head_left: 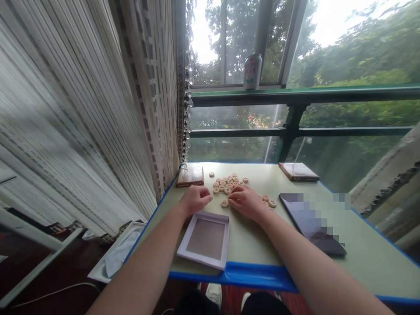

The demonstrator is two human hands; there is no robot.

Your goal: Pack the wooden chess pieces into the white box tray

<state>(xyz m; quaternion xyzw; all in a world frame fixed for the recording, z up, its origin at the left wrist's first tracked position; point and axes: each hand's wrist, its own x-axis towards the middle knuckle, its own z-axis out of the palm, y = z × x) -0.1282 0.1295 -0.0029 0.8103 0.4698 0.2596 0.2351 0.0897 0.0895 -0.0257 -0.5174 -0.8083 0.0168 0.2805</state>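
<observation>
A cluster of round wooden Chinese chess pieces (227, 190) lies on the pale table (256, 245), some piled on others. My right hand (246, 202) reaches palm down over the near side of the cluster, fingers extended. One loose piece (224, 204) is right by its fingertips; several more pieces (272, 204) show on its other side. What lies under the palm is hidden. To the left of the cluster, my left hand (196, 199) has its fingers curled in, and I cannot see whether anything is inside. Just below it sits an open, shallow box tray (226, 245).
A flat box (190, 176) stands at the back left, another (299, 171) at the back right. A dark tablet-like slab (305, 223) lies right of my forearm. A can (252, 72) stands on the window rail. Curtains (144, 87) hang close on the left.
</observation>
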